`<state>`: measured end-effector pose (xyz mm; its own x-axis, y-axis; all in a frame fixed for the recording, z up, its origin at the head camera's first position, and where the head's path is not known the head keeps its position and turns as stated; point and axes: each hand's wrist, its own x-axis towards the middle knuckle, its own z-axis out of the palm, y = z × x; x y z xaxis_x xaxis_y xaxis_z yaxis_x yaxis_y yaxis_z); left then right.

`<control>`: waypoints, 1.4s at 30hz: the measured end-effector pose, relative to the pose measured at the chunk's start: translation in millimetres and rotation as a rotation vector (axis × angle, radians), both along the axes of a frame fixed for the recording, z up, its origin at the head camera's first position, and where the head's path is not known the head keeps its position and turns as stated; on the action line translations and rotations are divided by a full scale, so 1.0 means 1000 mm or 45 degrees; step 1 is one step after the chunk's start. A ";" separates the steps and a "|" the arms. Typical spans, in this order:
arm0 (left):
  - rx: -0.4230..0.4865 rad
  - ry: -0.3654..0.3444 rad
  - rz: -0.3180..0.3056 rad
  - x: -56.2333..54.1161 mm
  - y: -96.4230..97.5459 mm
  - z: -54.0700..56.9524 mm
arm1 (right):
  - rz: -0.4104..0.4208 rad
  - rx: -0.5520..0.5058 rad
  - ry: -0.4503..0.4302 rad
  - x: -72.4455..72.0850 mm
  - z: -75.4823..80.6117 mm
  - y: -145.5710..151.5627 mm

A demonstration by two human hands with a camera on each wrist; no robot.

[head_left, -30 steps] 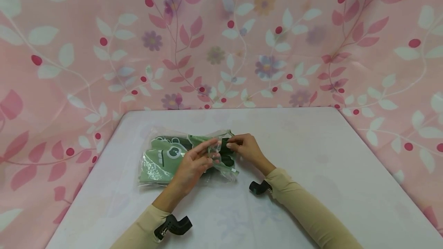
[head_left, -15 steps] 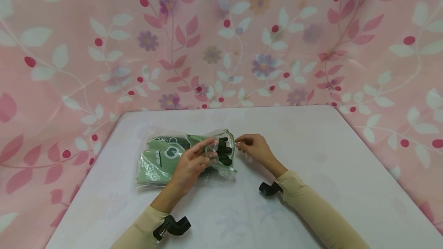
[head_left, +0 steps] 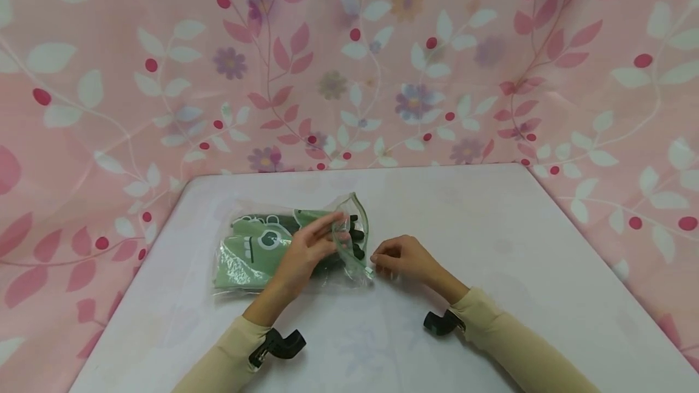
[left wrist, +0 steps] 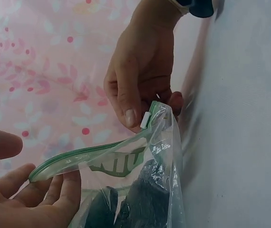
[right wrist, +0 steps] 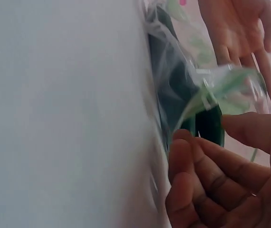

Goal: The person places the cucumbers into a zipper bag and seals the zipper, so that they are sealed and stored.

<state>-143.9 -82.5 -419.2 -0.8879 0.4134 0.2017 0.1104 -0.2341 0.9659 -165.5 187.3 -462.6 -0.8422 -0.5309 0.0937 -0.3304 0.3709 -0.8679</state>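
Note:
A clear plastic zip bag with a green seal lies left of centre on the table. Inside are a folded green item printed with a cartoon face and several dark green pieces near the mouth. My left hand reaches over the bag, fingers extended at the mouth's plastic; in the left wrist view its thumb stands apart from them. My right hand is at the mouth's near corner, fingertips beside the white slider. In the right wrist view its fingers are loosely bent, thumb apart.
The table has a white cover. Behind and beside it hangs a pink floral cloth. Black wrist cameras sit on both forearms, the left one and the right one.
My right hand has let go of the far part of the bag's mouth and moved nearer along it to the slider corner. My left hand has lifted the far edge, and the mouth stands up more.

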 end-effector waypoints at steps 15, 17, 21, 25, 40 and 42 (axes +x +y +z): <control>-0.053 0.101 -0.023 -0.008 0.011 -0.002 | -0.046 -0.178 -0.444 0.034 0.003 -0.018; -0.090 0.136 -0.027 -0.008 0.013 -0.002 | -0.066 -0.225 -0.547 0.040 0.005 -0.020; -0.245 0.257 -0.009 -0.010 0.018 -0.003 | -0.082 -0.241 -0.618 0.045 0.006 -0.022; -0.415 0.340 0.047 -0.013 0.022 -0.008 | -0.140 -0.161 -0.435 0.041 0.001 -0.019; -0.659 0.467 0.159 -0.016 0.022 -0.017 | -0.342 -0.111 0.022 0.016 -0.016 -0.028; -0.666 0.502 0.150 -0.017 0.023 -0.019 | -0.329 -0.056 0.062 0.016 -0.014 -0.029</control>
<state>-161.4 -59.7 -438.6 -0.8340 0.4496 0.3198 0.4750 0.2903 0.8307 -149.2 158.0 -476.2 -0.9432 -0.2936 0.1558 -0.2717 0.4107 -0.8703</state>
